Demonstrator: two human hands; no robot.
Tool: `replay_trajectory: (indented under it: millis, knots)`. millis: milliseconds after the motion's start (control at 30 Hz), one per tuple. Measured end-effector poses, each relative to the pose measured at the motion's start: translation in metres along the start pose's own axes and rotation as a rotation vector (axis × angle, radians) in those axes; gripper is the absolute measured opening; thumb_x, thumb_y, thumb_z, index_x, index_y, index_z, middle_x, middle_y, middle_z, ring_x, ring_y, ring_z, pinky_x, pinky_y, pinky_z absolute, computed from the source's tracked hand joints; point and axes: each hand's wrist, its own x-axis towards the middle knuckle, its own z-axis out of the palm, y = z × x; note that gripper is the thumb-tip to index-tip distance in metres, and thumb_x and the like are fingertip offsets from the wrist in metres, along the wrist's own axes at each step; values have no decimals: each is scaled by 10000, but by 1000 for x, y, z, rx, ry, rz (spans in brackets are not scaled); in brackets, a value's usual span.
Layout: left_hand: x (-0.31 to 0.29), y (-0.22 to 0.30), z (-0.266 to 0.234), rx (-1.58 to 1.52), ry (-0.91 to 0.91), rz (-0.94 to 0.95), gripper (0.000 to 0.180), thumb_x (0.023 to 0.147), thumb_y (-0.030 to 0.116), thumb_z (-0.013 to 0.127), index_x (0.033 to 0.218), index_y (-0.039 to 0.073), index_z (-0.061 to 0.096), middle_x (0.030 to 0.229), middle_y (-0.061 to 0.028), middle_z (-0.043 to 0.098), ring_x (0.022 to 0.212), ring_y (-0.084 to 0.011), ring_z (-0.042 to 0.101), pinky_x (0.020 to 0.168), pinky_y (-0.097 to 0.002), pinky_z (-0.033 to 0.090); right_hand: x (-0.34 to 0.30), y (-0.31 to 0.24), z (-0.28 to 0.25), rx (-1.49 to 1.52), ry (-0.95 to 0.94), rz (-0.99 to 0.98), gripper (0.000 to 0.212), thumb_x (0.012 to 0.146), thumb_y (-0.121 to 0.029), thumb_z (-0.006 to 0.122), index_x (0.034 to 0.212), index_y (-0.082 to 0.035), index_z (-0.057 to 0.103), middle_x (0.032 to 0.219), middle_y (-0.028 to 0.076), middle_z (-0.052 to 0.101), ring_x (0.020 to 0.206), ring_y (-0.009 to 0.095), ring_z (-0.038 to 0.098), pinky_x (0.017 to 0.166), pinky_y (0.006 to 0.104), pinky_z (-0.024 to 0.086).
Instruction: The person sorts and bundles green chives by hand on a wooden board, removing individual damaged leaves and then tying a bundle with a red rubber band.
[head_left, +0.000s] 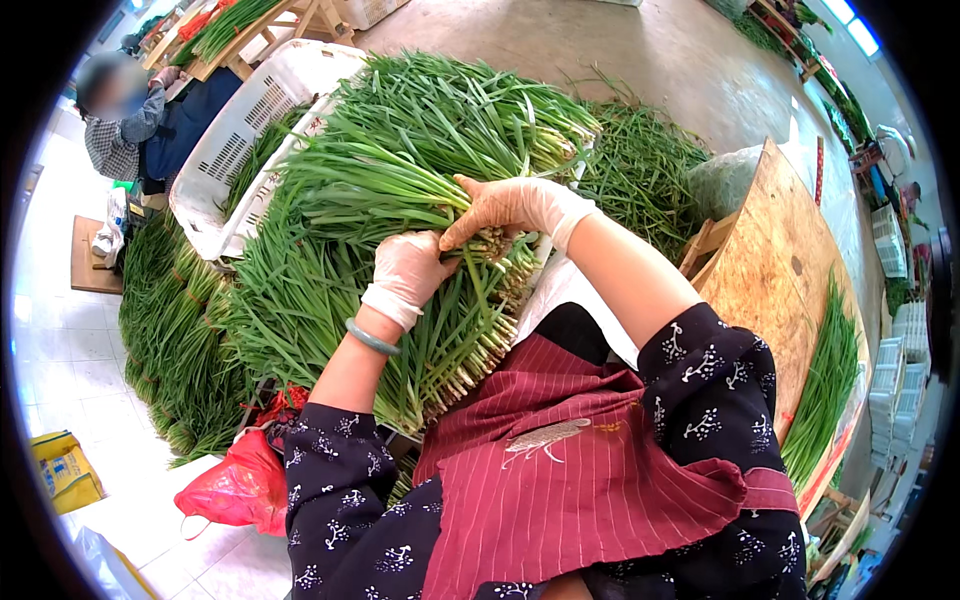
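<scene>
A thin whitish glove covers each of my hands. My right hand point(505, 212) is wrapped round a bunch of garlic chives point(385, 190) near its pale cut stem ends. Close beside it, my left hand point(412, 268) has its fingers closed at the underside of the same bunch; its fingertips are partly hidden, so I cannot tell exactly what they grip. The bunch's green leaves point to the far left. Beneath both hands lies a large heap of garlic chives point(320, 320), with stem ends toward my apron.
A white plastic crate point(215, 150) stands at the far left, near a seated person point(125, 125). More chives point(180, 330) lie on the floor at left, and loose greens point(640, 165) beyond the heap. A red bag point(240, 485) sits lower left; a wooden board point(785, 280) stands at right.
</scene>
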Motion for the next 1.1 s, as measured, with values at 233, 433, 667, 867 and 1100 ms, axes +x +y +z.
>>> replay_trajectory:
  millis: [233, 433, 667, 867, 1100]
  knots:
    - [-38, -1, 8, -814, -159, -250, 342, 801, 76, 602, 1136, 45, 539, 905, -108, 643, 813, -157, 611, 742, -244, 465, 16, 10, 6, -529, 196, 159, 1050, 606, -221, 712, 1391, -83, 28, 936, 144, 568, 769, 239, 547, 600, 340, 471]
    - [-56, 17, 26, -2223, -214, -951, 476, 845, 208, 521, 1222, -22, 344, 1281, -283, 328, 1161, -392, 378, 983, -457, 328, 12, 17, 4, -371, 142, 120, 1077, 609, -304, 743, 1392, -94, 34, 986, 154, 576, 815, 228, 557, 652, 327, 486]
    - [-12, 35, 47, -2438, -20, -910, 440, 827, 343, 457, 1185, 95, 395, 1234, -177, 391, 1141, -341, 384, 991, -528, 270, 9, 15, 9, -426, 193, 73, 959, 650, -454, 672, 1361, -59, 166, 1203, 186, 457, 1093, 239, 442, 873, 306, 387]
    - [-8, 17, -10, -2553, -191, -721, 609, 820, 464, 478, 1258, 60, 349, 1291, -211, 353, 1162, -376, 378, 969, -612, 208, -13, -43, -1, -292, -80, 99, 901, 675, -582, 614, 1307, -30, 285, 1234, 174, 461, 1121, 252, 462, 909, 315, 397]
    - [-9, 21, -11, -2481, -198, -775, 818, 784, 677, 355, 1320, 61, 319, 1372, -219, 260, 1273, -374, 213, 1021, -564, 30, 23, -22, 17, -685, 165, -22, 1312, 465, -514, 779, 1343, 87, 10, 1265, 249, 407, 1137, 264, 447, 926, 285, 375]
